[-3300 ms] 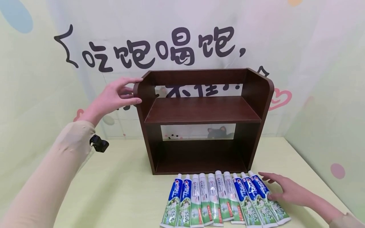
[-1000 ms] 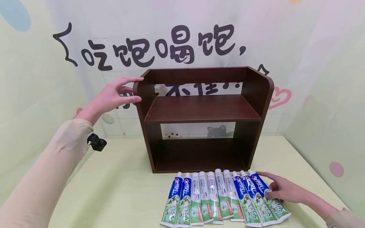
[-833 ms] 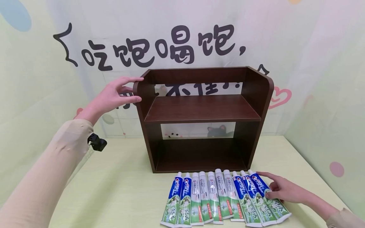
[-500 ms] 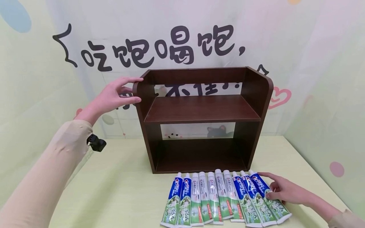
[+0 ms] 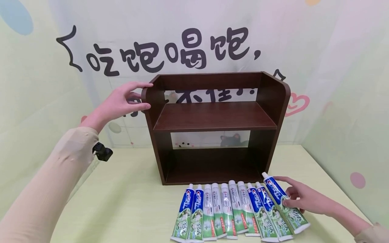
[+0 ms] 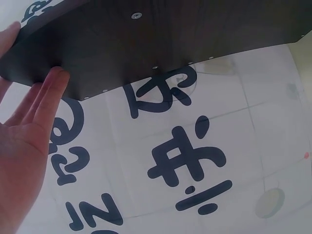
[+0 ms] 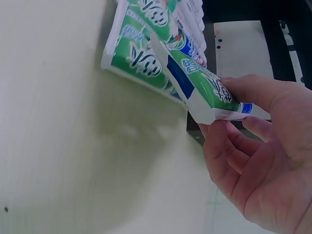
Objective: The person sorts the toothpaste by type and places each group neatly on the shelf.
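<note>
My right hand [image 5: 313, 199] pinches a blue-and-green toothpaste tube [image 5: 276, 190] between thumb and fingers, raised off the table with its cap end toward the shelf. In the right wrist view, the crimped white end of this toothpaste tube [image 7: 200, 80] faces the camera. To its left lies a row of toothpaste tubes [image 5: 225, 212], white-and-green in the middle, blue-and-green at both ends. My left hand [image 5: 120, 101] rests on the upper left side of a dark brown two-tier shelf [image 5: 215, 116], its fingers nearly straight. In the left wrist view, the fingertips touch the side panel [image 6: 146, 39].
The shelf stands upright on the pale table [image 5: 121, 192], right behind the tubes. A printed wall cloth [image 5: 106, 20] with dark characters hangs behind it, and side walls [image 5: 358, 118] rise at both sides. A black wrist camera [image 5: 103, 152] sits on the left sleeve.
The rightmost toothpaste tube has been lifted off the table by my right hand and shifted slightly toward the shelf. My left hand stays on the shelf.
</note>
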Action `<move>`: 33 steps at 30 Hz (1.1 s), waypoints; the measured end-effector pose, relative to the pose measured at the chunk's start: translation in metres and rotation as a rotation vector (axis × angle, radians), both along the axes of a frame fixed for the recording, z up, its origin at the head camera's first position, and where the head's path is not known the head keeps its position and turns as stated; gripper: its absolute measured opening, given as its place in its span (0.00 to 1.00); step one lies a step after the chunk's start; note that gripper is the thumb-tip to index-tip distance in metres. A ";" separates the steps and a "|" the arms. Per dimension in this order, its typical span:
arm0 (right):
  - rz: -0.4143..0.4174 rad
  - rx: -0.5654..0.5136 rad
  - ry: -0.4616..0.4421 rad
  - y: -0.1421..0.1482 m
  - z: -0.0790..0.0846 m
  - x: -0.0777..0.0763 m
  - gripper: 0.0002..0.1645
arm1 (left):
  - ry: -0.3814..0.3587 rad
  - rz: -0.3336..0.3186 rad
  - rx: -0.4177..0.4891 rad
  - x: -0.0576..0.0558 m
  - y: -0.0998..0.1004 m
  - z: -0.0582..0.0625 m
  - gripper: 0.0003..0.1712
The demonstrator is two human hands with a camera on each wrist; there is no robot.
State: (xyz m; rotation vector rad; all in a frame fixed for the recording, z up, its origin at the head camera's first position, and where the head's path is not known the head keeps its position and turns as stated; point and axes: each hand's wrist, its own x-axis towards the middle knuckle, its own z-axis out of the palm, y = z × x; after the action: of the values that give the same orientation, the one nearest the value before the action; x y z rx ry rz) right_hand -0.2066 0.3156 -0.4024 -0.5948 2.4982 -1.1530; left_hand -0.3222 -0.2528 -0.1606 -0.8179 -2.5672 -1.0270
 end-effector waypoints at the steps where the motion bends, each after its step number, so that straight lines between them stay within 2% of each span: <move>1: 0.002 -0.003 0.002 -0.002 0.002 0.000 0.48 | -0.001 0.001 0.003 0.000 0.000 0.000 0.38; 9: 0.014 -0.020 0.030 -0.020 0.014 0.002 0.49 | -0.012 0.003 0.035 0.000 0.002 -0.001 0.38; 17: 0.021 -0.040 0.030 -0.040 0.028 0.003 0.48 | -0.023 0.016 0.028 0.001 0.001 0.001 0.38; 25: 0.042 -0.062 0.072 -0.059 0.040 0.003 0.48 | -0.032 0.018 0.021 0.004 0.001 0.003 0.38; 33: 0.060 -0.065 0.168 -0.077 0.062 0.004 0.46 | -0.010 0.001 0.026 0.004 0.002 0.004 0.38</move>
State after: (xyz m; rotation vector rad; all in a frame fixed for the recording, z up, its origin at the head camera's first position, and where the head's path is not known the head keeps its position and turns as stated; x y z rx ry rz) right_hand -0.2028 0.2383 -0.3408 -0.8104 2.5688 -1.2121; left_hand -0.3184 -0.2508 -0.1566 -0.8068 -2.5561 -1.0649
